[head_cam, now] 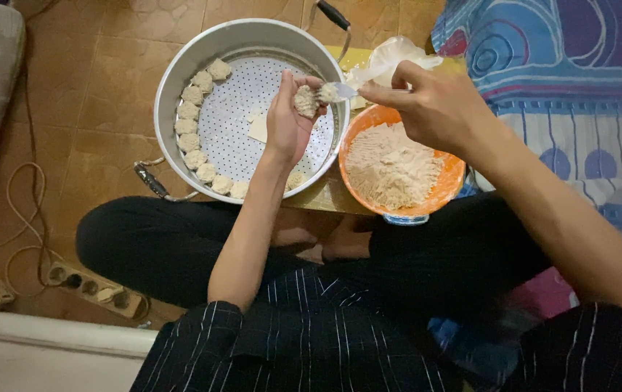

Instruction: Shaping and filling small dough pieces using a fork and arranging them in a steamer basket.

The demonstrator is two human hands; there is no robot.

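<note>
- Here the left hand (287, 120) cups a half-made dumpling (305, 101) in curled fingers, held up over the steamer (180, 69).
- The right hand (434, 109) pinches a spoon (340, 91), fingers narrow around the handle; its bowl touches the dumpling from the right.
- The spoon's long axis runs roughly left to right, tip towards the left palm.
- The orange bowl (445, 185) of filling sits just below the right hand, beside the steamer.
- Finished dumplings (189, 123) line the tray's left and lower rim; the nearest free spot lies below the left hand, which is the nearer one.
</note>
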